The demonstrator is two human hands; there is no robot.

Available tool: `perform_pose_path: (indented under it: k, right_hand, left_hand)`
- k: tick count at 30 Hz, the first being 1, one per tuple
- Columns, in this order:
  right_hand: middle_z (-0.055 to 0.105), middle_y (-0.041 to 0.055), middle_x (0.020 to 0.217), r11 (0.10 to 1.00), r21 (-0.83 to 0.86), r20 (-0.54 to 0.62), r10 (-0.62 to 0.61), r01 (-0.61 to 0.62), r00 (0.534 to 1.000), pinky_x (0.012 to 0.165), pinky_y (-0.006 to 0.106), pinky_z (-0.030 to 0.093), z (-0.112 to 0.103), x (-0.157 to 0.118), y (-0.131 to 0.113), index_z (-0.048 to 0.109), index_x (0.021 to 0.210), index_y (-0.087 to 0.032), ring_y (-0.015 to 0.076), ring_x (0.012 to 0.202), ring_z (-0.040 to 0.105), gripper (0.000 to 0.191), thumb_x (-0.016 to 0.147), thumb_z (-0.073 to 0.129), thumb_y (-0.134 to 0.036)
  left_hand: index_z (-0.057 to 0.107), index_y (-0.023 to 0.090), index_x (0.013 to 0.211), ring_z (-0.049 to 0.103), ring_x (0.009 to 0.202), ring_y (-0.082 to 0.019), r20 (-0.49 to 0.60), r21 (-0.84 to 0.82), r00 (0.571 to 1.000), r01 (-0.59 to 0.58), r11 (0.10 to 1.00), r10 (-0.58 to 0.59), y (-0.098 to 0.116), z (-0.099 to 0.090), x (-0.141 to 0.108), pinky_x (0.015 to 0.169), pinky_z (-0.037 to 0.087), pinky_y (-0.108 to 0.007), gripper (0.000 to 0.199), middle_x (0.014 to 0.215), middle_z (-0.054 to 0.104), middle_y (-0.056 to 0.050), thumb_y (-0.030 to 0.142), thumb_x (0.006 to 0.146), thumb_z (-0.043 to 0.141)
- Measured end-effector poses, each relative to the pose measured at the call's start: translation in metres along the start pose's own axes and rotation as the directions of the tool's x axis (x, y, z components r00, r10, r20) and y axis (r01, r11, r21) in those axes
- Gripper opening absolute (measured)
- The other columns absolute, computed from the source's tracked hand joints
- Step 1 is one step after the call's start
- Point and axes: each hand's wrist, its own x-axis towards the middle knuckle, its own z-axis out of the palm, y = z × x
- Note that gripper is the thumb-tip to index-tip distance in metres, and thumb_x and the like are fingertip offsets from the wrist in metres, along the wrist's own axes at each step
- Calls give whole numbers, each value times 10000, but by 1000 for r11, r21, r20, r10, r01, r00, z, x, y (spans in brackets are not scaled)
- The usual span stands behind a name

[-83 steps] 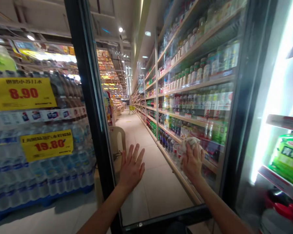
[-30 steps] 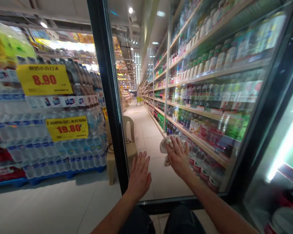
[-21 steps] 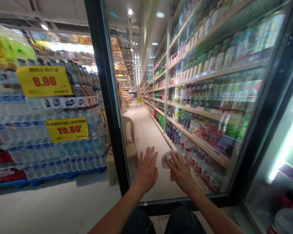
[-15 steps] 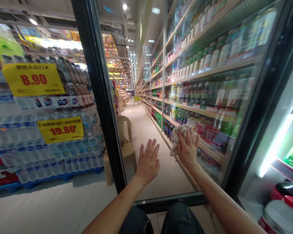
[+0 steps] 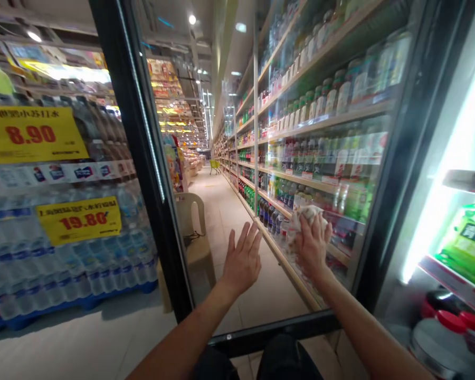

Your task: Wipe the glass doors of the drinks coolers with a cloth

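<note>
A glass door point(image 5: 245, 285) in a black frame stands in front of me, low down and close to my knees. My right hand point(image 5: 312, 245) presses a crumpled whitish cloth point(image 5: 303, 214) against the lower right part of the pane, its fingers spread over the cloth. To the left of it, my left hand point(image 5: 242, 258) is held up with fingers stretched out, palm toward the glass, and nothing is in it. Whether the left palm touches the pane I cannot tell.
Left of the door are stacked bottle packs point(image 5: 79, 258) with yellow price signs point(image 5: 35, 134). Through or in the glass show a beige plastic chair point(image 5: 190, 221), an aisle and bottle shelves point(image 5: 324, 119). At right, a lit shelf holds a green bag point(image 5: 469, 245) and red-lidded jars point(image 5: 439, 340).
My view has turned slightly to the right, so the door and shelves sit further left. My right hand with the cloth has shifted a little right across the glass. The left hand stays outstretched.
</note>
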Motion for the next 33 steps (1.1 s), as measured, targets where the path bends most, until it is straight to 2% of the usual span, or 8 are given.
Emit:
perform_pose_path:
  k: [6,8,13,20,23,25,30,33]
  right_hand:
    - [328,124,1434,990,8,154,-143,144,978,1048,547,216,-3,-49,2,299,1387,-279,299,1349,246,586,830,445,-168]
    - [336,124,1429,991,-1,114,-130,131,985,1052,548,211,-1,-31,10,314,1380,-281,298,1341,264,565,837,441,-190]
    - [297,144,1444,1000,-21,-76,-22,21,997,1044,532,247,3,47,30,332,1377,-232,304,1338,263,528,854,408,-248]
    - [342,100,1425,983,-40,1,-180,180,984,1060,518,231,3,25,56,330,1373,-273,275,1337,271,546,837,420,-225]
    - [361,118,1411,1000,-28,-73,7,-9,997,1045,520,252,2,56,77,374,1352,-237,276,1320,301,512,841,385,-254]
    - [378,140,1396,988,24,-134,157,-155,979,1027,509,285,0,85,91,413,1329,-195,282,1307,323,500,841,361,-292]
    - [464,173,1322,892,136,-194,451,-431,871,998,506,320,-3,122,118,471,1288,-155,298,1255,391,513,819,335,-311]
    - [460,181,1318,849,168,-259,528,-501,809,997,540,303,1,132,104,449,1302,-135,310,1260,375,530,812,316,-286]
  left_hand:
    - [375,109,1315,131,1384,-215,26,10,999,-24,1000,24,0,3,-1,1129,55,-449,532,1391,406,-117,186,795,460]
    - [379,104,1312,122,1386,-217,11,13,999,-37,999,37,-1,3,5,1128,50,-452,528,1388,409,-120,183,795,457]
    - [386,95,1305,109,1388,-220,-63,14,997,-36,999,37,-1,4,33,1127,54,-463,517,1388,408,-127,187,802,461]
    - [404,108,1301,153,1380,-225,-117,12,992,-47,999,48,-6,7,52,1129,53,-451,501,1385,414,-114,227,817,455]
    - [373,114,1324,159,1379,-221,-143,4,989,-47,999,47,-8,9,57,1130,62,-450,539,1389,409,-114,215,804,473]
    - [351,116,1340,166,1377,-224,-157,-5,987,-42,999,40,-10,9,61,1130,63,-456,567,1396,398,-116,209,796,481]
    - [347,115,1344,194,1369,-225,-193,-18,981,-28,999,24,-20,3,74,1130,81,-427,570,1392,403,-121,221,802,488]
    - [324,127,1358,210,1364,-227,-222,-1,975,3,1000,-3,-30,-5,85,1126,92,-430,579,1386,408,-131,238,813,487]
